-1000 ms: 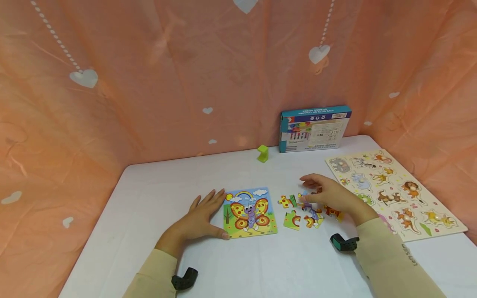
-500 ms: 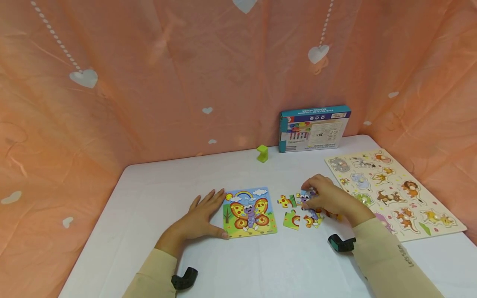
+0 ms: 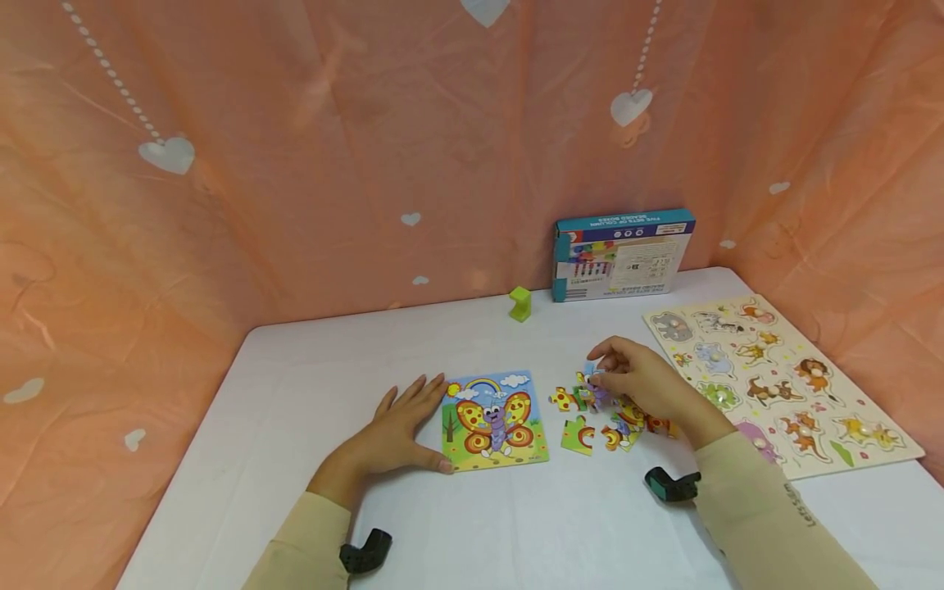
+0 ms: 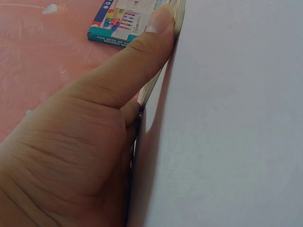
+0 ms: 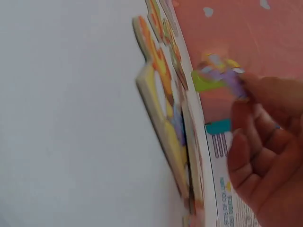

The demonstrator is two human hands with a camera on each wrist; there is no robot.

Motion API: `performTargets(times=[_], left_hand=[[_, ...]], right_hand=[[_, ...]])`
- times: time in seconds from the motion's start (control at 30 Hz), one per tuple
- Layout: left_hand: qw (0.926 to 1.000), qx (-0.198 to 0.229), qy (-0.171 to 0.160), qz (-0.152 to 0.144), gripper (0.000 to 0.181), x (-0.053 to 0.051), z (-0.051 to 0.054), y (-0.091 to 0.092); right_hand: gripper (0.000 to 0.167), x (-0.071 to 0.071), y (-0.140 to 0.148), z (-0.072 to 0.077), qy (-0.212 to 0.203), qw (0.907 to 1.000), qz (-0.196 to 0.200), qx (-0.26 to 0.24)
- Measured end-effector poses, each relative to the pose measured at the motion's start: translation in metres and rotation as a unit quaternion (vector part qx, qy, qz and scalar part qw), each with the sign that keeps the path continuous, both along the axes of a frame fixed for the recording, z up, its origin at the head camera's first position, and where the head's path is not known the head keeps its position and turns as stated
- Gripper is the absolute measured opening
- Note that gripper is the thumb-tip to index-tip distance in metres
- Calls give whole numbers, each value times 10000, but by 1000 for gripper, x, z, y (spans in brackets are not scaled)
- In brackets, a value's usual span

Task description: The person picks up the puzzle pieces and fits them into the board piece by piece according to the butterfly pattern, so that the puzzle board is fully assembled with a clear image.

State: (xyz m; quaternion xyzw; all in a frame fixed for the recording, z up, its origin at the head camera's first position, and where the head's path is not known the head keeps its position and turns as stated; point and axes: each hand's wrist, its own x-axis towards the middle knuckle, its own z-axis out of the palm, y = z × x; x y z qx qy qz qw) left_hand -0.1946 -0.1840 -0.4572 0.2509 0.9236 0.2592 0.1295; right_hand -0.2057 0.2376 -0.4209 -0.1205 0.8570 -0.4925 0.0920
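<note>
A square butterfly picture board point(image 3: 496, 419) lies flat in the middle of the table. My left hand point(image 3: 394, 434) rests along its left side, fingers spread; its thumb lies on the near left corner. In the left wrist view, that thumb touches the board's thin edge point(image 4: 180, 19). Between thumb and fingertips, my right hand point(image 3: 649, 387) pinches a purple and blue jigsaw piece point(image 5: 229, 80), raised off the table and blurred. Several loose jigsaw pieces lie below and beside it, including a green one with a red-orange curve point(image 3: 578, 435). My right hand partly hides the others.
An animal peg puzzle board point(image 3: 782, 385) covers the table's right side. A teal and white box point(image 3: 623, 256) stands at the back, with a small lime-green block point(image 3: 520, 304) to its left. An orange curtain point(image 3: 332, 164) hangs behind the table.
My right hand has reached down to the loose pieces, pinched the purple and blue jigsaw piece and lifted it slightly, moving a little left. My left hand has stayed still.
</note>
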Motion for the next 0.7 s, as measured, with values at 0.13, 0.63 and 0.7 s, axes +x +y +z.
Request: performTargets(times=[0.13, 0.63, 0.7], left_hand=[[10000, -16, 30, -30, 129, 0, 1, 0], [9998, 113, 166, -69, 129, 0, 0, -1], [9998, 120, 157, -71, 129, 0, 0, -1]], right_hand=[[29, 2, -9, 1, -71, 9987, -131, -484], [17, 12, -60, -12, -179, 9955, 265, -894], [17, 13, -67, -14, -249, 9938, 331, -1028]])
